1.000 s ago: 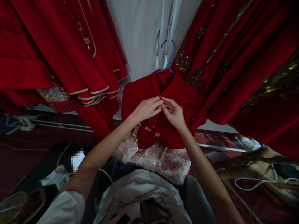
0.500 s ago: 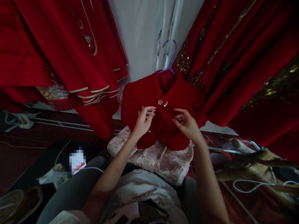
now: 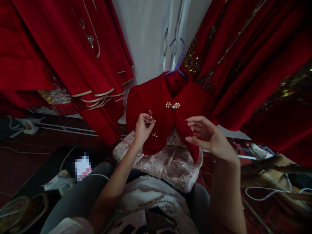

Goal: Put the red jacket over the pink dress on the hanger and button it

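Note:
A short red jacket (image 3: 151, 94) on a purple hanger (image 3: 180, 58) lies in front of me. A pair of pearl-beaded fasteners (image 3: 173, 105) joins its front just below the collar. Further down, the two front edges are apart. My left hand (image 3: 143, 126) pinches a small beaded fastener (image 3: 151, 114) on the left panel. Below those fingertips sits another beaded fastener (image 3: 154, 135). By the right panel, my right hand (image 3: 207, 135) has its thumb and fingers apart, with a small beaded piece partly visible between them.
Pink-and-gold brocade fabric (image 3: 168, 165) lies under the jacket across my lap. Red garments (image 3: 102, 65) hang at the left, and red garments with gold sequins (image 3: 255, 71) at the right. A white cabinet (image 3: 143, 39) stands behind. Cords and a power strip (image 3: 64, 187) lie at lower left.
My right hand has moved right and slightly down, and the lower front has parted. My left hand has shifted slightly left onto a beaded fastener. The top fastener pair now shows fully.

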A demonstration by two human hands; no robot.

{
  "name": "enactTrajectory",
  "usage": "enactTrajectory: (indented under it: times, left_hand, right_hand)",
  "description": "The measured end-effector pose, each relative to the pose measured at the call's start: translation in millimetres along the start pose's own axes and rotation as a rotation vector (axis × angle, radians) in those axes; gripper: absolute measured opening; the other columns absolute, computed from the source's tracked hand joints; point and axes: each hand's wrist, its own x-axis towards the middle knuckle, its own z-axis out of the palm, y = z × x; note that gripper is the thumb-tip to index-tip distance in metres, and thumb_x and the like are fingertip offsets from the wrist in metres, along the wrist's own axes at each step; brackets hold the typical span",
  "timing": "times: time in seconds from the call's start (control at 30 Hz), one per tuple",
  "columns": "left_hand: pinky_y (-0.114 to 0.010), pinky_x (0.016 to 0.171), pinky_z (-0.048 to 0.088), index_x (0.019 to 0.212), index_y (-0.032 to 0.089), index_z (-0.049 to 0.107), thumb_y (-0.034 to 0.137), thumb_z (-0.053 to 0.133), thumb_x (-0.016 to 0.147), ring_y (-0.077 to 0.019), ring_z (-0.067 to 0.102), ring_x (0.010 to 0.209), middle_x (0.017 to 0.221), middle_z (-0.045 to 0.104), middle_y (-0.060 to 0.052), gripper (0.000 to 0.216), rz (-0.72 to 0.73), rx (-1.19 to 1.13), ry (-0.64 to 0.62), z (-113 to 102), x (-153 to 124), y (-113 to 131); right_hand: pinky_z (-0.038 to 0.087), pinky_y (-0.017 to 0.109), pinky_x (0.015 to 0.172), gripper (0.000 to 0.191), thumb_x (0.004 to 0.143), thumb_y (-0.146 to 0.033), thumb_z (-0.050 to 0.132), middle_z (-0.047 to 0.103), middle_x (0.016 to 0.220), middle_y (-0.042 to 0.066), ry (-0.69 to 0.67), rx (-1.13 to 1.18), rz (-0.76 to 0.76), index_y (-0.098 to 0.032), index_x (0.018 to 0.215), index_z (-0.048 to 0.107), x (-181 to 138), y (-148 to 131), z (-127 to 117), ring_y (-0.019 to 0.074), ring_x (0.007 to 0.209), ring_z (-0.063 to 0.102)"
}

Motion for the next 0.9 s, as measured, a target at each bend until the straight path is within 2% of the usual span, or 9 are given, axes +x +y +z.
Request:
enactTrajectory:
  times: [0.13,0.33,0.43,0.5,0.6,0.77,0.9]
  left_hand:
    - [-0.024,0.068,0.051,0.099,0.019,0.049,0.031,0.066,0.082,-0.0101,0.058,0.075,0.094,0.058,-0.002,0.027,0.029,0.022,0.051,3.7,4.0,0.9]
    - [-0.024,0.072,0.050,0.098,0.018,0.050,0.025,0.058,0.088,-0.0105,0.059,0.077,0.091,0.060,-0.003,0.014,0.068,-0.006,0.069,3.3,11.2,4.1]
    - [-0.025,0.076,0.052,0.097,0.018,0.054,0.032,0.060,0.088,-0.0117,0.062,0.081,0.090,0.062,-0.003,0.017,0.035,-0.110,0.079,1.6,12.7,6.6]
    - [-0.025,0.076,0.053,0.095,0.018,0.058,0.035,0.061,0.087,-0.0126,0.064,0.083,0.090,0.066,-0.004,0.019,-0.022,-0.205,0.037,1.0,13.8,7.7]
    - [-0.027,0.078,0.055,0.091,0.016,0.064,0.038,0.064,0.084,-0.0137,0.067,0.083,0.090,0.070,-0.005,0.023,-0.102,-0.334,-0.005,1.0,16.8,7.8]
    - [-0.031,0.081,0.057,0.091,0.016,0.067,0.044,0.065,0.081,-0.0151,0.069,0.083,0.094,0.073,-0.006,0.030,-0.187,-0.440,0.005,-1.3,20.7,7.0]
    - [-0.032,0.085,0.056,0.093,0.016,0.069,0.040,0.069,0.078,-0.0156,0.070,0.086,0.097,0.074,-0.007,0.028,-0.179,-0.442,-0.025,-4.3,20.1,8.3]
  right_hand:
    - [0.055,0.026,0.069,0.048,0.077,-0.035,0.074,0.061,0.101,0.004,0.042,-0.126,-0.025,-0.027,0.121,0.055,13.7,13.6,32.0,0.0178,0.094,0.062]
    - [0.050,0.023,0.061,0.048,0.076,-0.032,0.074,0.058,0.087,0.001,0.142,-0.218,-0.052,-0.021,0.120,0.056,49.4,55.8,71.0,0.0125,0.073,0.059]
    - [0.051,0.023,0.060,0.050,0.071,-0.038,0.078,0.058,0.080,-0.001,0.223,-0.082,-0.012,-0.020,0.114,0.059,71.8,71.9,80.9,0.0119,0.069,0.059]
    - [0.053,0.023,0.062,0.048,0.068,-0.041,0.079,0.060,0.080,0.000,0.247,-0.006,0.009,-0.020,0.108,0.062,84.1,76.6,86.2,0.0124,0.070,0.060]
    - [0.055,0.024,0.064,0.043,0.067,-0.040,0.079,0.063,0.078,0.001,0.269,0.000,0.007,-0.019,0.101,0.065,95.6,77.0,92.7,0.0125,0.069,0.061]
    - [0.057,0.025,0.066,0.035,0.071,-0.036,0.075,0.065,0.080,0.002,0.271,-0.017,0.001,-0.019,0.100,0.067,99.5,76.3,98.2,0.0125,0.071,0.062]
    - [0.058,0.025,0.069,0.030,0.076,-0.033,0.070,0.065,0.084,0.003,0.298,-0.004,-0.001,-0.020,0.103,0.067,96.8,77.6,100.8,0.0126,0.075,0.064]
